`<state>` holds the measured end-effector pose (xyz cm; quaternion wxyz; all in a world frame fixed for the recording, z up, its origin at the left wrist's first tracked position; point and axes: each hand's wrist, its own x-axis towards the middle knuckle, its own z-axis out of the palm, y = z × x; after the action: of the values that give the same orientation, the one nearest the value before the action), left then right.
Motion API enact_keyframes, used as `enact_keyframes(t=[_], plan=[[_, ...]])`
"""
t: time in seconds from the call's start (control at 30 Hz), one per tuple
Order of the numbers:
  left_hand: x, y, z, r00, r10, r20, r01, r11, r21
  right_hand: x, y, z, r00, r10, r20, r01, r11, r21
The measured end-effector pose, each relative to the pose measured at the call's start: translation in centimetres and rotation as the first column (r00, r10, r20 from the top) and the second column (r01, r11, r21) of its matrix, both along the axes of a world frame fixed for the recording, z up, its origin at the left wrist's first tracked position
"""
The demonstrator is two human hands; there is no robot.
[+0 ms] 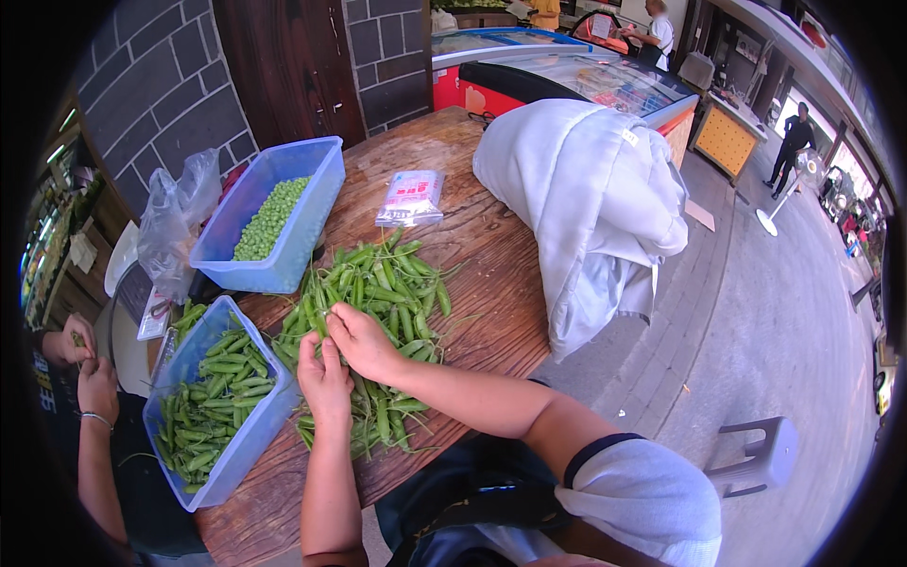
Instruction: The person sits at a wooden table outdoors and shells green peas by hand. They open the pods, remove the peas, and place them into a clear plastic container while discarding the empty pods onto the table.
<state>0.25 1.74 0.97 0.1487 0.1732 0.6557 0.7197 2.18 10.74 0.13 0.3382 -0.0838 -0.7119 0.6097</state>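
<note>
My left hand [326, 379] and my right hand [365, 344] meet over a heap of green pea pods [386, 283] on the wooden table [496, 319]. Between the fingertips of both hands is a pea pod [320, 322], partly covered by the fingers. Left of my hands stands a blue plastic bin [234, 489] holding many whole pods [220, 397]. Beyond it, a second blue plastic bin [322, 205] contains loose shelled peas [273, 220].
A printed plastic packet [411, 197] and a bulky grey quilted cloth [581, 191] lie on the table. At the left, another person's hands [92, 368] hold something small and green near a clear plastic bag [177, 220]. A plastic stool [769, 453] stands at right.
</note>
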Motion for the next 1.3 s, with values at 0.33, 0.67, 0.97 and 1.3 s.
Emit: enact_keyframes(t=[0.33, 0.67, 0.97, 1.3], plan=[[0.1, 0.8, -1.3, 0.989, 0.127, -0.076, -0.125, 0.992, 0.032, -0.4, -1.0, -0.8, 0.995, 0.097, -0.003, -0.094, 0.953, -0.288], [0.4, 1.0, -1.4, 0.870, 0.225, -0.438, -0.287, 0.955, -0.080, -1.4, -0.2, -2.5, 0.992, 0.109, -0.061, -0.123, 0.932, -0.340], [0.1, 0.7, -0.9, 0.886, 0.193, -0.422, -0.263, 0.958, -0.114, -0.2, -0.9, -0.6, 0.979, 0.184, -0.083, -0.200, 0.815, -0.544], [0.1, 0.8, -1.1, 0.862, 0.201, -0.465, -0.237, 0.971, -0.019, 0.5, -1.2, 2.2, 0.985, 0.171, 0.018, -0.083, 0.560, -0.825]])
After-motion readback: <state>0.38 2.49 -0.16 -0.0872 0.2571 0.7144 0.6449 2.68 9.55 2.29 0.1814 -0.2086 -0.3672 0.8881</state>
